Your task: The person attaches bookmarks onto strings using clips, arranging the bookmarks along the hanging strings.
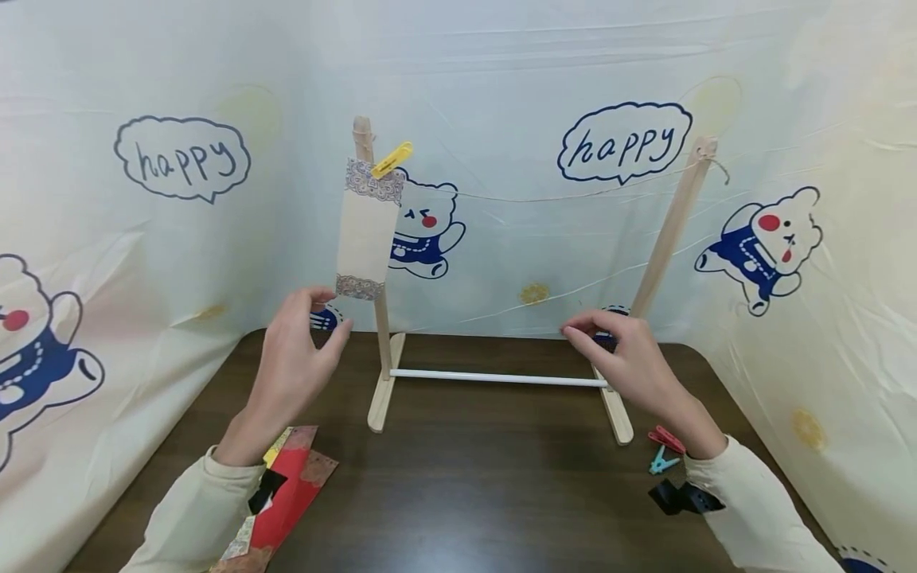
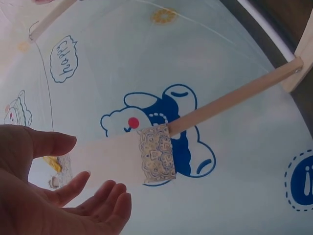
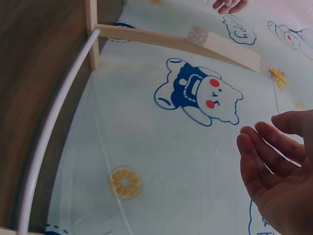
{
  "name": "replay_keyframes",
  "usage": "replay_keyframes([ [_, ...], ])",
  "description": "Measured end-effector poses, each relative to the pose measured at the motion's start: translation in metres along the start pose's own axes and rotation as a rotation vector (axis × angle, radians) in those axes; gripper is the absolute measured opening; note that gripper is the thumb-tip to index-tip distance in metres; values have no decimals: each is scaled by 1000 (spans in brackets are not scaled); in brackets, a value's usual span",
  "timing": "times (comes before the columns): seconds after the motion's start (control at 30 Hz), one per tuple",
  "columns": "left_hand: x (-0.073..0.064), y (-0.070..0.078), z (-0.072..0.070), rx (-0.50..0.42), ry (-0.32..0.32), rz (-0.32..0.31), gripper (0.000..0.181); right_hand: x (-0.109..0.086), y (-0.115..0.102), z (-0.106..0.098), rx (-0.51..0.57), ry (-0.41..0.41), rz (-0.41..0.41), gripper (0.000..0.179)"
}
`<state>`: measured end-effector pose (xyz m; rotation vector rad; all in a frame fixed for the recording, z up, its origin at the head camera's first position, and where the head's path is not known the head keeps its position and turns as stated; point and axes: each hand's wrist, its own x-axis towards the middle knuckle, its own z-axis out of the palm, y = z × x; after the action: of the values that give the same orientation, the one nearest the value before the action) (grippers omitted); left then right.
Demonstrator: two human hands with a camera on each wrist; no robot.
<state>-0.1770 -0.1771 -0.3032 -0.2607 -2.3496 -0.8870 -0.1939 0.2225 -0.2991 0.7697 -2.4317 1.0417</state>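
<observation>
A cream card [image 1: 367, 239] with patterned bands at top and bottom hangs at the left end of a thin string [image 1: 537, 199]. A yellow clothespin [image 1: 392, 159] clips its top edge. The string spans two wooden posts, left [image 1: 363, 139] and right [image 1: 673, 223]. My left hand [image 1: 290, 358] hovers just left of the card's lower edge, thumb and fingers apart, holding nothing. In the left wrist view the hand [image 2: 63, 191] shows loosely bent fingers. My right hand [image 1: 630, 358] is in front of the right post's lower part; the right wrist view shows that hand [image 3: 279, 161] bare, its fingers relaxed.
A white rod [image 1: 501, 377] joins the two wooden feet on the dark table [image 1: 487, 477]. Red patterned cards [image 1: 290, 501] lie under my left forearm. Beside my right wrist are a red clothespin [image 1: 666, 438] and a blue clothespin [image 1: 662, 460]. A printed curtain [image 1: 501, 72] surrounds the table.
</observation>
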Motion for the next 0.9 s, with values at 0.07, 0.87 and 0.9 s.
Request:
replay_keyframes([
  [0.07, -6, 0, 1, 8, -18, 0, 41, -8, 3, 0, -19, 8, 11, 10],
  [0.87, -87, -33, 3, 75, -234, -230, 45, -112, 47, -6, -28, 128, 305, 11],
  [0.9, -90, -35, 3, 78, -254, -252, 46, -117, 49, -6, -20, 142, 320, 11],
])
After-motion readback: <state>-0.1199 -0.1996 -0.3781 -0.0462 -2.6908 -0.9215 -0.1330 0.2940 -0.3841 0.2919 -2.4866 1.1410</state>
